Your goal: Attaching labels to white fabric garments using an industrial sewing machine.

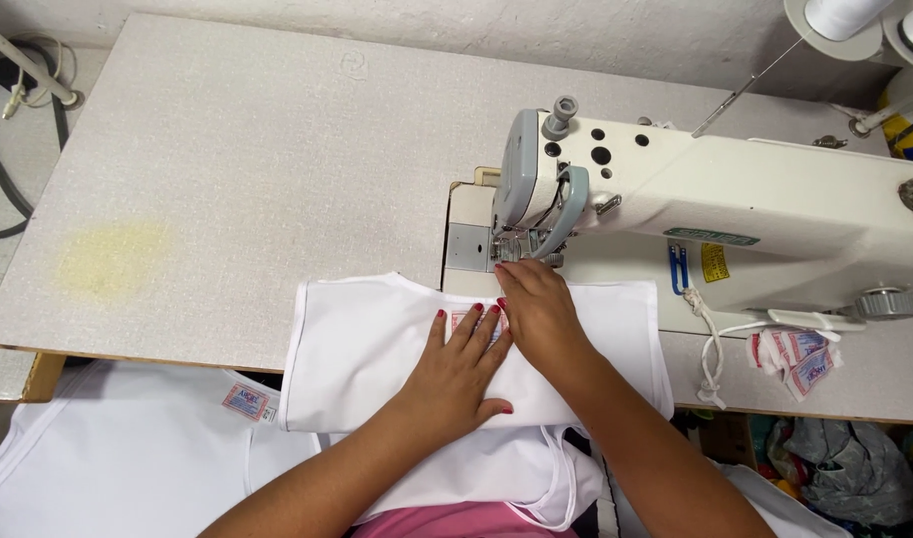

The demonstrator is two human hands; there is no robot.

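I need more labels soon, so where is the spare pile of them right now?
In the head view, the loose pile of labels lies at the right on the table, just below the sewing machine base, right of the right hand.

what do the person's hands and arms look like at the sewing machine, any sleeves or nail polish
Both forearms are bare, with no sleeves, gloves, watch or bracelets in view. The left hand and the right hand have red-painted fingernails. No rings can be made out. A bit of pink clothing shows at the bottom edge.
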